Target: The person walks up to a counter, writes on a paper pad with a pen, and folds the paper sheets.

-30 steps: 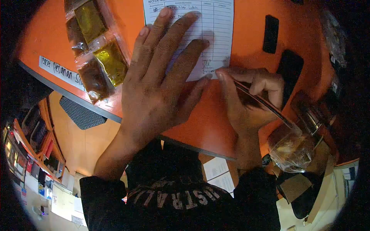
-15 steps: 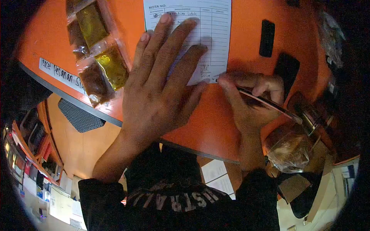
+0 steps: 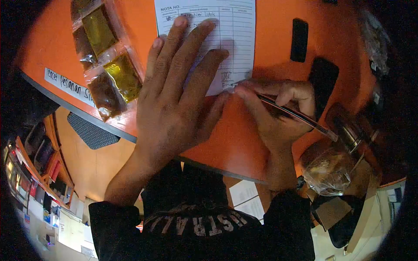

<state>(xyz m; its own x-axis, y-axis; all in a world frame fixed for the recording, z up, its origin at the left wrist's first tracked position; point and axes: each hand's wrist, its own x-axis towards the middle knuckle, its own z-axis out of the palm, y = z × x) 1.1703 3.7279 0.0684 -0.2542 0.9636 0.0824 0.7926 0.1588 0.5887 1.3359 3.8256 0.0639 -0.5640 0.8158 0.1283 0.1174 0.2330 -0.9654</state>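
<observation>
We press our left hand (image 3: 174,100) flat, fingers spread, on the ruled note sheet (image 3: 230,30) lying on the orange counter (image 3: 270,26). Just beside the sheet's lower corner, our right hand (image 3: 278,113) grips a pen (image 3: 296,115), its tip at the sheet's edge. Left of the sheet lie clear sauce packets (image 3: 104,61); right of it, two black blocks (image 3: 299,40).

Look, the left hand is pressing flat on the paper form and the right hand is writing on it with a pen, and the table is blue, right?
Not quite: the table is orange, not blue, as the head view shows. The rest holds: the left hand lies flat on the paper form, and the right hand holds a pen at its lower edge.
</observation>
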